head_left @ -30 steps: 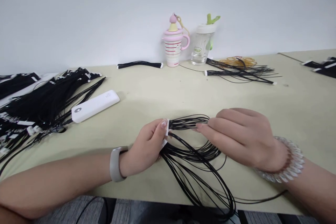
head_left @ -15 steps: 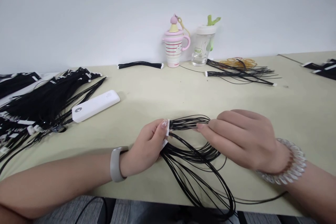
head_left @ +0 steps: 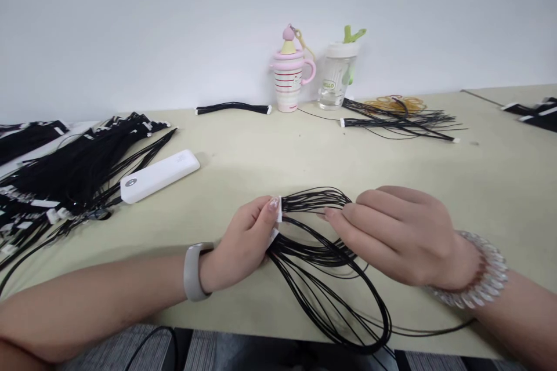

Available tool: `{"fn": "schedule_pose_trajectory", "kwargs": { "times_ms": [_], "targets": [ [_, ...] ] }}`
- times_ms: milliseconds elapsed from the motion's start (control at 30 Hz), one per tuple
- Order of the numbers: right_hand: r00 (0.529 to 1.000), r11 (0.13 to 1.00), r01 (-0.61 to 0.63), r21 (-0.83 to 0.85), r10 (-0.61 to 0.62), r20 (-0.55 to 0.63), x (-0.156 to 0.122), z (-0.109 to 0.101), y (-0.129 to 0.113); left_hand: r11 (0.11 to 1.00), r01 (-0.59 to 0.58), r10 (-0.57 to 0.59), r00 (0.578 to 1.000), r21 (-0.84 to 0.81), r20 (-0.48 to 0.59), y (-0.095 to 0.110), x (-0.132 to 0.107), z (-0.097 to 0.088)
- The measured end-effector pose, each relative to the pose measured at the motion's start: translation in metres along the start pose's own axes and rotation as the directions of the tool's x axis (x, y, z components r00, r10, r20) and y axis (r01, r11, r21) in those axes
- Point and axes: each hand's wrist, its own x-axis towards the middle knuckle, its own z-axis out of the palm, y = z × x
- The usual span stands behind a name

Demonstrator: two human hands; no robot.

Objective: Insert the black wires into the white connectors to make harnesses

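My left hand (head_left: 247, 237) is closed, its thumb pressing on a white connector (head_left: 279, 207) at the end of a black wire harness (head_left: 311, 252). A second white piece shows just below, also between the fingers. From these ends the thin black wires fan out to the right, with a large loop hanging over the table's front edge. My right hand (head_left: 395, 235) is closed round the upper bundle of wires, thumb and forefinger pinched near one strand. What lies inside its curled fingers is hidden.
At left lies a big pile of black wire harnesses (head_left: 87, 168) beside a white power bank (head_left: 160, 176). Along the wall stand a pink-lidded cup (head_left: 288, 84) and a clear bottle (head_left: 334, 78). A short harness (head_left: 232, 108), loose wires (head_left: 400, 123) and yellow rubber bands (head_left: 415, 104) lie at the back.
The upper wires between my hands are spread a little wider. My right hand has shifted slightly; my left keeps its hold on the connector.
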Motion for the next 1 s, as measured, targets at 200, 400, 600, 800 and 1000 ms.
{"fn": "schedule_pose_trajectory", "kwargs": {
  "times_ms": [200, 400, 600, 800, 1000],
  "targets": [
    [0.990, 0.995, -0.090, 0.035, 0.085, 0.116, 0.000, 0.009, -0.005, 1.000, 0.001, -0.001, 1.000, 0.013, 0.005, 0.000, 0.000, 0.000],
    [0.979, 0.986, -0.154, 0.067, 0.144, 0.142, 0.007, 0.019, -0.018, 0.994, -0.053, 0.048, 0.998, 0.097, 0.049, 0.001, -0.001, 0.000],
    [0.973, 0.984, -0.173, 0.045, 0.163, 0.165, 0.009, 0.022, -0.023, 0.993, -0.075, 0.065, 0.991, 0.087, 0.116, 0.002, -0.001, -0.001],
    [0.955, 0.972, -0.233, 0.042, 0.220, 0.199, 0.005, 0.017, -0.018, 0.998, -0.031, 0.027, 0.997, 0.050, 0.079, 0.000, 0.001, 0.000],
    [0.837, 0.846, -0.475, 0.241, 0.351, 0.420, 0.005, -0.001, -0.014, 0.984, 0.158, -0.162, 0.986, -0.076, -0.039, -0.001, 0.006, 0.001]
  ]
}}
